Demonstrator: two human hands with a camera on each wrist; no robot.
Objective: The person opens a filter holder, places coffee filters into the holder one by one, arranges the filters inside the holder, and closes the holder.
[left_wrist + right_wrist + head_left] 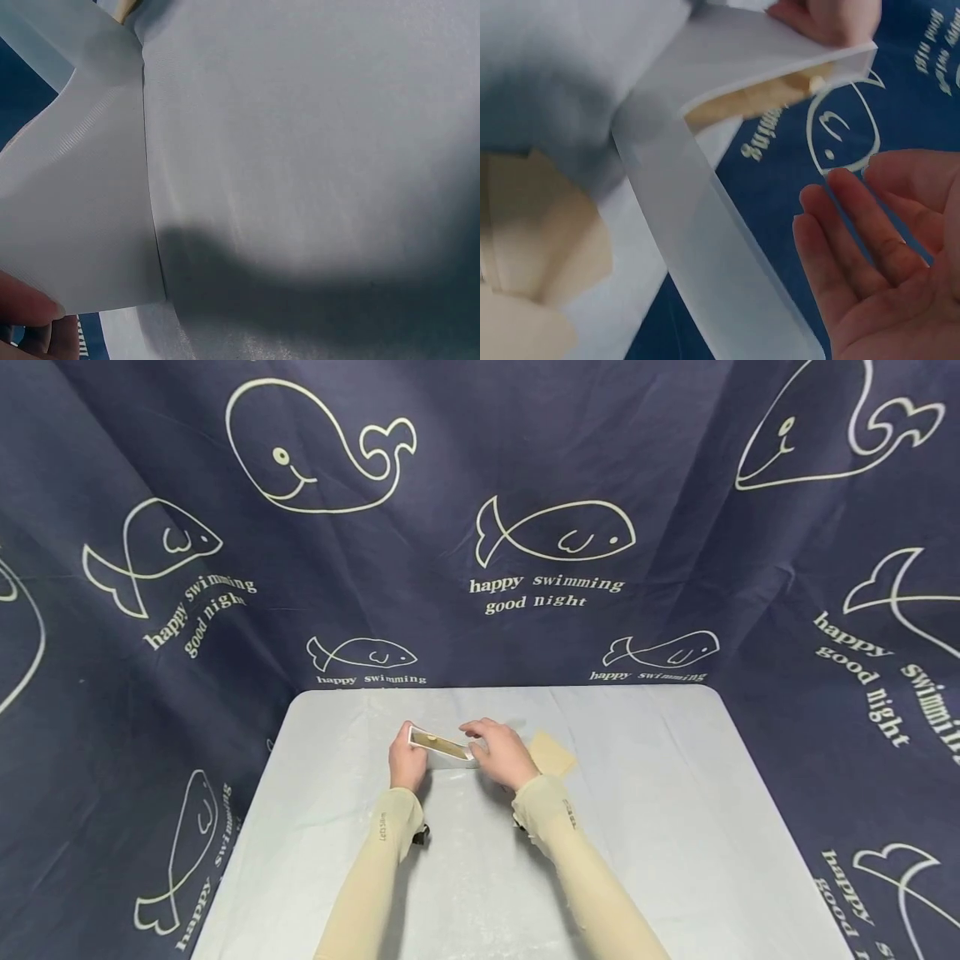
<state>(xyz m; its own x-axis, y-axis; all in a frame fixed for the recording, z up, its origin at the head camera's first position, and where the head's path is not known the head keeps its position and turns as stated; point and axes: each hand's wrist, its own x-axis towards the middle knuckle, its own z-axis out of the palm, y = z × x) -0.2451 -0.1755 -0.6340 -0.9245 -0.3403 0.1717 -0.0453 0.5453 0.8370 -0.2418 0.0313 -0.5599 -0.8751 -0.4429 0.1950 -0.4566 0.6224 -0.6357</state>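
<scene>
A thin white box (447, 761) stands tilted above the far half of the table, its open side facing up. Something tan (761, 97) shows inside the opening. My left hand (407, 762) grips the box's left end; in the left wrist view its fingers (30, 304) pinch the lower edge of the white panel (82, 195). At the box's other end, my right hand (504, 753) is beside a long white flap (712, 225) that sticks out. Its fingers are spread and loosely bent, with nothing held in the right wrist view.
A beige paper-like piece (552, 754) lies on the white table (660, 827), just right of my right hand. Behind the table and along its sides hangs a dark blue curtain (442, 543) with whale and fish outlines.
</scene>
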